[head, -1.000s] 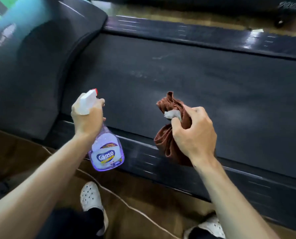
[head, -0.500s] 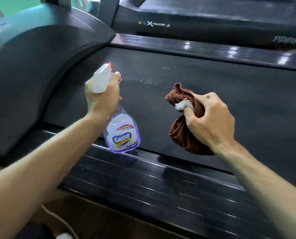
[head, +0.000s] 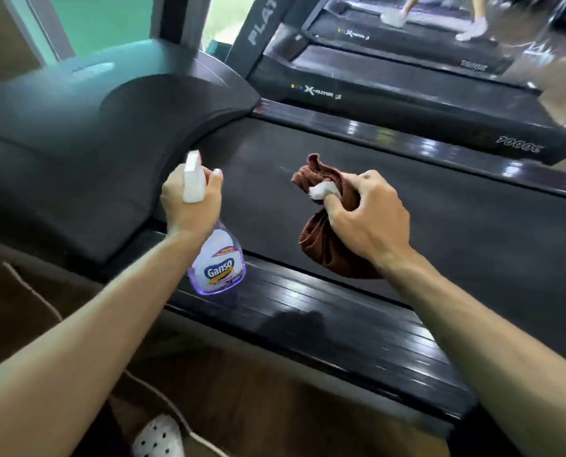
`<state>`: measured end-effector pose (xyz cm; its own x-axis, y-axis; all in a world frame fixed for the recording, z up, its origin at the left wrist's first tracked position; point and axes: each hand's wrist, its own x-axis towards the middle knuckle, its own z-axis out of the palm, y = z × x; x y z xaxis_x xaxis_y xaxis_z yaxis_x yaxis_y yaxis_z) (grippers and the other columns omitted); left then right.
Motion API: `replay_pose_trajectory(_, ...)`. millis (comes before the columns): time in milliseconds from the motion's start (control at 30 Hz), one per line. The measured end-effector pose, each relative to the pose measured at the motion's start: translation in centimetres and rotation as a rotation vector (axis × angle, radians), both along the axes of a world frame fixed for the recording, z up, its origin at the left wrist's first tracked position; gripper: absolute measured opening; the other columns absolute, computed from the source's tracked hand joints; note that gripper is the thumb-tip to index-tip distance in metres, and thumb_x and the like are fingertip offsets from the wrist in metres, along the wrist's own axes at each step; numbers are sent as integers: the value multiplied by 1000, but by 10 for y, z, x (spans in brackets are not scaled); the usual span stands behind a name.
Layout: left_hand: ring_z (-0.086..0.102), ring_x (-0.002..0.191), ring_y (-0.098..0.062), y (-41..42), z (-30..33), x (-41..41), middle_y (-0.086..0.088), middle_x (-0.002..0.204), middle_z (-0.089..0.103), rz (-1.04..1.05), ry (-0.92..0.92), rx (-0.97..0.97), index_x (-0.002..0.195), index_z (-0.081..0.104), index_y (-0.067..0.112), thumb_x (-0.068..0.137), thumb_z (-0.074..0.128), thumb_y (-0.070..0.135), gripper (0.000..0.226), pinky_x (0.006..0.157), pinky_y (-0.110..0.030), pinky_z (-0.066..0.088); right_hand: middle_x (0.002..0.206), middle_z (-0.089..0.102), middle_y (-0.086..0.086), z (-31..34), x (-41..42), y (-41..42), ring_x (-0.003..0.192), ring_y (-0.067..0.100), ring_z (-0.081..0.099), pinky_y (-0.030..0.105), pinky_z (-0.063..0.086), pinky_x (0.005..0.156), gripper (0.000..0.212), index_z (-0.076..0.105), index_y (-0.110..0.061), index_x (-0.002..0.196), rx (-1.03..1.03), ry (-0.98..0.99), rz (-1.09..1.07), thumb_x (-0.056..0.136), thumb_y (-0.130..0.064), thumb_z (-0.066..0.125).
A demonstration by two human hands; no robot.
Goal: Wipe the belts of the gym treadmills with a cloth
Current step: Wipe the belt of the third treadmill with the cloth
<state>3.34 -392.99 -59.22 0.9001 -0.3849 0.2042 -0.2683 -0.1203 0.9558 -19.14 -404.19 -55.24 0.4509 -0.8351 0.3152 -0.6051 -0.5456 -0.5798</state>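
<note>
The dark treadmill belt (head: 456, 225) runs from centre to right in front of me. My left hand (head: 189, 206) grips a clear purple spray bottle (head: 217, 267) with a white trigger head, nozzle aimed at the belt's front end. My right hand (head: 367, 216) holds a bunched brown cloth (head: 324, 249) with a white tag, hanging just above the belt's near edge. A faint pale streak marks the belt beyond the cloth.
The treadmill's black motor hood (head: 93, 153) rises on the left. A ribbed black side rail (head: 340, 328) lies between me and the belt. A second treadmill (head: 406, 103) stands behind, and someone's feet (head: 469, 28) move on a third. A white cord (head: 44, 298) crosses the brown floor.
The view has lifted and pulled back, showing the treadmills behind. Both hands hold the same things and have moved forward over the belt's near edge.
</note>
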Motion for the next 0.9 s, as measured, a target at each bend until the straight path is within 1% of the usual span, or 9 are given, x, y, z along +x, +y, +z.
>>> replay_pose_trajectory(100, 65, 82, -32, 16, 2, 22, -10, 85, 68, 72, -88, 3, 69, 55, 26, 79, 62, 41, 20, 80, -38, 52, 101, 58, -10, 3, 27, 21, 98, 16, 59, 39, 51, 86, 36, 72, -40, 121, -2, -25, 13, 95, -61, 57)
replay_pose_trajectory(200, 61, 85, -30, 28, 4, 43, -15, 92, 66, 126, -188, 30, 78, 58, 18, 81, 62, 34, 16, 76, -28, 39, 102, 58, -10, -10, 43, 33, 97, 17, 60, 40, 51, 87, 37, 72, -38, 118, 19, -18, 26, 95, -62, 55)
replay_pose_trajectory(333, 60, 91, -36, 45, -4, 78, -14, 94, 63, 212, -261, 78, 86, 61, 10, 84, 68, 24, 16, 81, -30, 37, 103, 58, -10, -19, 79, 41, 99, 18, 58, 36, 44, 84, 37, 72, -38, 113, 93, -62, 35, 94, -64, 53)
replay_pose_trajectory(400, 59, 94, -38, 55, -11, 93, -11, 92, 60, 247, -273, 86, 89, 62, 4, 86, 71, 19, 18, 82, -31, 37, 105, 58, -9, -21, 98, 45, 100, 17, 58, 34, 41, 83, 40, 72, -37, 116, 87, -80, 54, 94, -65, 53)
replay_pose_trajectory(467, 59, 96, -38, 62, -16, 104, -14, 95, 62, 267, -264, 94, 91, 62, 2, 86, 71, 20, 20, 86, -35, 40, 106, 58, -9, -26, 113, 48, 101, 17, 58, 34, 40, 83, 41, 72, -37, 118, 84, -65, 84, 94, -64, 53)
replay_pose_trajectory(533, 59, 97, -40, 69, -23, 115, -17, 97, 64, 278, -270, 108, 92, 62, 2, 87, 72, 23, 24, 88, -41, 43, 106, 58, -9, -33, 125, 53, 101, 17, 58, 35, 41, 83, 41, 71, -38, 121, 93, -48, 112, 94, -64, 53)
replay_pose_trajectory(600, 58, 99, -39, 75, -29, 123, -14, 97, 61, 275, -278, 115, 94, 61, 3, 88, 71, 27, 27, 91, -43, 44, 105, 57, -9, -38, 137, 57, 101, 18, 58, 35, 40, 82, 40, 71, -39, 122, 109, -52, 134, 94, -63, 54)
replay_pose_trajectory(767, 57, 102, -36, 77, -40, 137, 1, 95, 51, 281, -234, 105, 97, 59, 8, 91, 72, 30, 27, 94, -44, 45, 103, 56, -9, -46, 162, 64, 97, 17, 56, 33, 37, 79, 40, 70, -38, 126, 134, -48, 168, 94, -59, 57)
replay_pose_trajectory(900, 57, 102, -36, 71, -44, 145, -1, 96, 52, 302, -222, 74, 96, 59, 8, 91, 72, 30, 27, 92, -40, 43, 105, 57, -9, -53, 169, 65, 99, 16, 58, 33, 38, 81, 42, 69, -38, 130, 141, -38, 195, 94, -57, 58)
